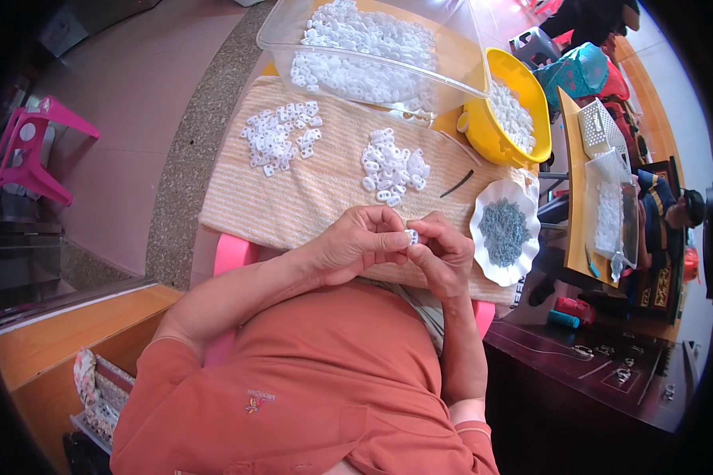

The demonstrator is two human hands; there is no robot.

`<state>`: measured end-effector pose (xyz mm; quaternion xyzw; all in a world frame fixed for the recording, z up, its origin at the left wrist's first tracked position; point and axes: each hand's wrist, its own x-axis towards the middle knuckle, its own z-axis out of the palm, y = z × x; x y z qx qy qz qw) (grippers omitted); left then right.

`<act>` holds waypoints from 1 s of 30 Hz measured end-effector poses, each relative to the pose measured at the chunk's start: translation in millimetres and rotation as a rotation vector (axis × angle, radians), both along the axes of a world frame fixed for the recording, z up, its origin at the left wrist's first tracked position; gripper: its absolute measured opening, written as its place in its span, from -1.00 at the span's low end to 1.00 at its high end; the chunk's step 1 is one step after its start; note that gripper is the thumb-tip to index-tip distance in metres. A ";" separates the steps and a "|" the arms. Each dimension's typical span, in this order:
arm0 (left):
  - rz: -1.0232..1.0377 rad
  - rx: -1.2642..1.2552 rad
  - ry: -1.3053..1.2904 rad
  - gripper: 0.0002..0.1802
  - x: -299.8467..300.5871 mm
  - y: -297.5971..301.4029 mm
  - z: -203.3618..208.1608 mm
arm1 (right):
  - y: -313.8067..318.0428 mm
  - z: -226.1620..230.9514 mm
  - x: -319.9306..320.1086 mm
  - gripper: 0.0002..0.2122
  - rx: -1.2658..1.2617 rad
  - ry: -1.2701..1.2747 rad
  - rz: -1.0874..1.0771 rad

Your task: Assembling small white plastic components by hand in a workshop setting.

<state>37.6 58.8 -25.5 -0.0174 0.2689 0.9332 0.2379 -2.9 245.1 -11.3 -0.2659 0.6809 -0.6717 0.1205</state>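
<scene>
Both my hands meet over the near edge of a cloth-covered table (pixel 238 190). Between their fingertips sits a small white plastic piece (pixel 413 237) with holes in it. My left hand (pixel 362 245) pinches it from the left, and my right hand (pixel 445 252) from the right. Just beyond the hands lies a loose pile of white plastic pieces (pixel 390 166), with another pile (pixel 277 136) farther left. Beside my right hand stands a white scalloped dish (pixel 485 265) full of small grey metal parts (pixel 504 231).
A clear plastic bin (pixel 348 89) of white pieces stands at the far side, next to a yellow basket (pixel 543 131) holding more. A thin black strip (pixel 457 184) lies on the cloth. At left is a pink stool (pixel 28 150); a dark table (pixel 586 368) stands at lower right.
</scene>
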 end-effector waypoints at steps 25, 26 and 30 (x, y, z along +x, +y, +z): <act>0.073 -0.206 -0.030 -0.81 -2.8 4.0 5.8 | 175.2 18.3 -161.9 -0.77 0.893 0.464 -0.646; 0.072 -0.208 -0.030 -0.81 -3.5 3.7 6.6 | 176.3 16.7 -170.3 -0.77 0.891 0.462 -0.647; 0.109 -0.220 -0.035 -0.81 -5.5 1.3 6.4 | 167.6 13.0 -187.9 -0.76 1.062 0.459 -0.531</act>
